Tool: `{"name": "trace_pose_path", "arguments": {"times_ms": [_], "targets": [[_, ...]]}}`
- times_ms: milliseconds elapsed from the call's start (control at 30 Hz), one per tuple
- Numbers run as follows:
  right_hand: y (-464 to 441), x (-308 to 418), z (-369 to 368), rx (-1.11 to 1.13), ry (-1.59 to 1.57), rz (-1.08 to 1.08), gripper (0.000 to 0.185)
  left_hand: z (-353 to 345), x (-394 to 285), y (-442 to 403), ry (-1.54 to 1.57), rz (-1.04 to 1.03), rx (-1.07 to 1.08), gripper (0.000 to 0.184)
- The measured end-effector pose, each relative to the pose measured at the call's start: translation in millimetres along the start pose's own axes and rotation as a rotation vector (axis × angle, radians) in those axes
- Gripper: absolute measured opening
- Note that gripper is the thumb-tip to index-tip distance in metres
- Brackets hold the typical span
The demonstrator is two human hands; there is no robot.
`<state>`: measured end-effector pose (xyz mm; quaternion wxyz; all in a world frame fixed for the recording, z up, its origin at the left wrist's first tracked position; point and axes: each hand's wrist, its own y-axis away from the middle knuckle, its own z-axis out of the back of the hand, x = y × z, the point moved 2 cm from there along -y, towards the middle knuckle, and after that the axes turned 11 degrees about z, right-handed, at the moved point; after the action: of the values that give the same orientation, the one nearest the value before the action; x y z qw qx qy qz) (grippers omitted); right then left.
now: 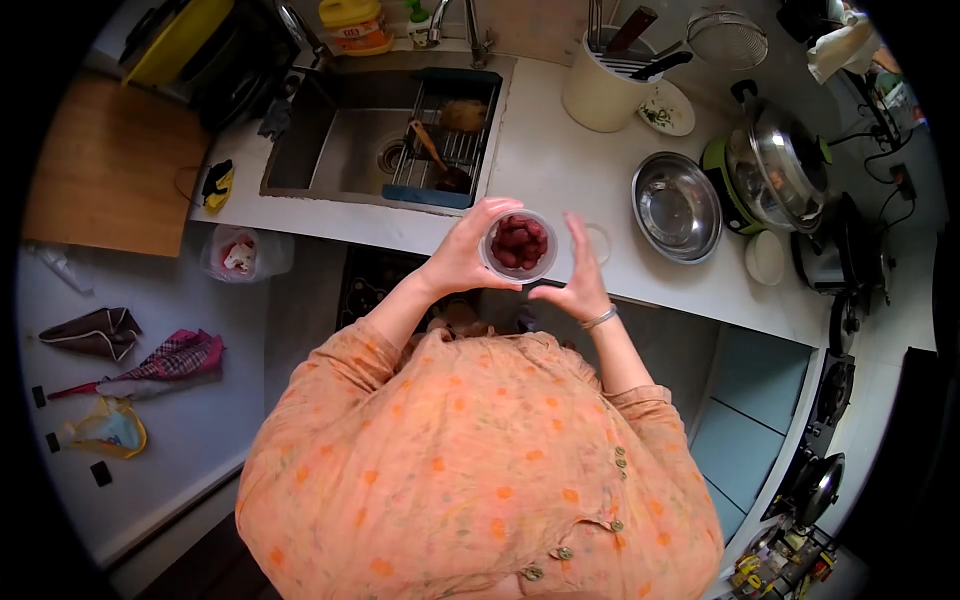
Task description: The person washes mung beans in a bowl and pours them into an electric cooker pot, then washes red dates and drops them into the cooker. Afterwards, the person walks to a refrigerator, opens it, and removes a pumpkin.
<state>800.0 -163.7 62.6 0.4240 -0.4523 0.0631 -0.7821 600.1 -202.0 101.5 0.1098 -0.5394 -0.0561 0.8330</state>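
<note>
Of two hands (464, 246), the left holds one tub (522, 276).

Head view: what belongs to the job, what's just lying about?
In the job: round clear plastic tub; dark red pieces inside; left hand holding it; open right hand beside it.

Apparently lying about: round steel bowl; off-white cylindrical utensil holder; small white bowl.

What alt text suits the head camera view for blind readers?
A left hand holds a clear tub of dark red pieces, with the open right hand beside it, at a white counter with a sink and metal bowl.
</note>
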Motion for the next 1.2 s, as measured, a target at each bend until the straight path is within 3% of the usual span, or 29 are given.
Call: {"name": "trace_pose_path", "arguments": {"times_ms": [33,100,167,200,267,300,333,400,433,533,700,1033,1200], "targets": [[-4,5,-8,0.004,0.003,0.003,0.095,-3,0,-1,0.008,0.001,0.040,0.091],[-10,6,-20,-0.059,-0.379,-0.097,0.091,-11,0,-2,0.162,0.068,0.060,0.098],[-16,8,-12,-0.067,-0.304,-0.085,0.088,-9,-2,2,0.474,0.160,0.113,0.106],[-20,10,-6,-0.083,-0.229,-0.078,0.086,-9,5,4,0.473,0.161,0.100,0.106],[-27,13,1,-0.081,-0.278,-0.173,0.083,-5,26,6,1.014,0.286,-0.095,0.069],[-33,11,2,0.011,-0.023,-0.090,0.080,-6,38,8,1.045,0.465,-0.233,0.051],[-36,12,2,0.105,0.232,-0.004,0.078,-9,41,8,1.052,0.469,-0.244,0.051],[-54,33,2,0.111,0.310,0.043,0.074,-21,59,5,1.479,0.586,-0.425,0.046],[-65,48,2,0.166,0.434,0.068,0.072,-31,78,6,1.626,0.509,-0.417,0.046],[-65,48,-8,0.276,0.595,0.074,0.070,-37,88,12,1.584,0.561,-0.523,0.046],[-60,42,-15,0.350,0.643,0.074,0.070,-42,94,21,1.624,0.635,-0.501,0.044],[-60,39,-12,0.322,0.620,0.062,0.070,-35,99,24,1.627,0.758,-0.583,0.039],[-51,35,-13,0.277,0.559,0.039,0.070,-31,93,25,1.703,0.723,-0.564,0.040]]}}
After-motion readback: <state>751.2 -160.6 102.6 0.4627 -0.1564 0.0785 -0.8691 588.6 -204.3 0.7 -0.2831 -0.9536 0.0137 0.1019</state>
